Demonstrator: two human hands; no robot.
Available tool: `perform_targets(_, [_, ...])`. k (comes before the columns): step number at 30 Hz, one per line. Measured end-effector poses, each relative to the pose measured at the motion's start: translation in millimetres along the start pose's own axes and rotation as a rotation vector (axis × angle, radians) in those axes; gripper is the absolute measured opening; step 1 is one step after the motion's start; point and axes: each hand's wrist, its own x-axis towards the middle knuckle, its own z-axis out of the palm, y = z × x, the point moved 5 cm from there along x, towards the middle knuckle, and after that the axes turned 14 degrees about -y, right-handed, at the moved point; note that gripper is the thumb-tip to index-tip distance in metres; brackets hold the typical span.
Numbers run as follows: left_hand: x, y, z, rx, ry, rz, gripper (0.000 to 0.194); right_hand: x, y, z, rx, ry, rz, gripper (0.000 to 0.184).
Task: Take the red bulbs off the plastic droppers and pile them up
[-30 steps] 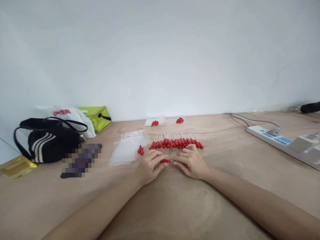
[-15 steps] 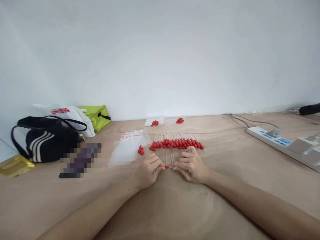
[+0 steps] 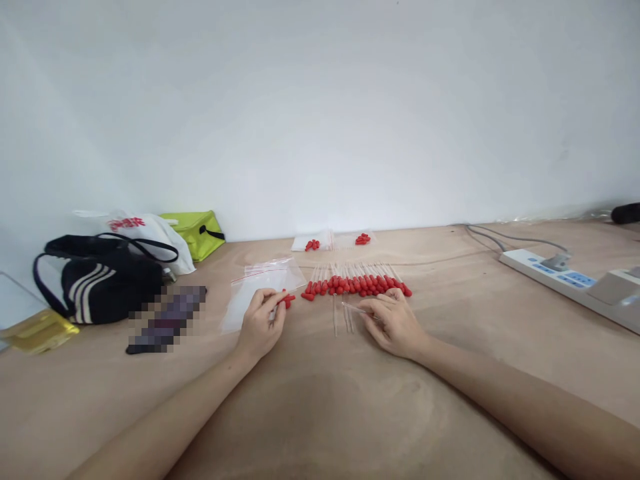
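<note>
My left hand (image 3: 262, 324) is at the small group of red rubber bulbs (image 3: 289, 302), left of the middle. Its thumb and fingertips close on a bulb there, partly covering the group. In my right hand (image 3: 393, 322) a clear thin tube (image 3: 354, 307) is pinched, its free end pointing left. Whether a red bulb sits on its covered end is hidden. Under and beside that tube, several loose clear tubes (image 3: 335, 315) lie on the table. Just beyond the hands stretches a row of droppers with red bulbs (image 3: 363, 285), their clear stems pointing away from me.
Clear zip bags (image 3: 237, 310) lie by my left hand. Two more bags (image 3: 327, 241) with red-bulbed pieces are near the wall. A black bag (image 3: 107, 283), a lime-green bag (image 3: 200, 237) and a blurred dark item (image 3: 170, 320) are left. A power strip (image 3: 560, 272) stands right.
My left hand has moved left from the red bulb and tube between both hands to the loose bulbs. My right hand has kept a clear tube, now tilted. The view has shifted slightly.
</note>
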Motion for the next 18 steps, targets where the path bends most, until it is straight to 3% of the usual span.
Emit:
perform_targets(4, [15.6,-14.3,14.2,0.022,0.018,-0.092,0.016,11.1,-3.2,4.2,0.036,0.101,0.033,0.012])
perform_targets(8, [24.2,-19.9,25.6,0.109,-0.094,-0.125,0.006,17.6,0.2,9.4,0.02,0.165,0.064,0.013])
perform_targets(12, [24.1,-12.8,23.3,0.223,-0.117,-0.145,0.01,23.3,-0.2,15.1,0.019,0.13,0.049,0.012])
perform_targets(18, [29.1,10.6,26.2,0.252,-0.114,-0.047,0.015,30.8,-6.8,19.7,0.026,0.016,0.029,0.023])
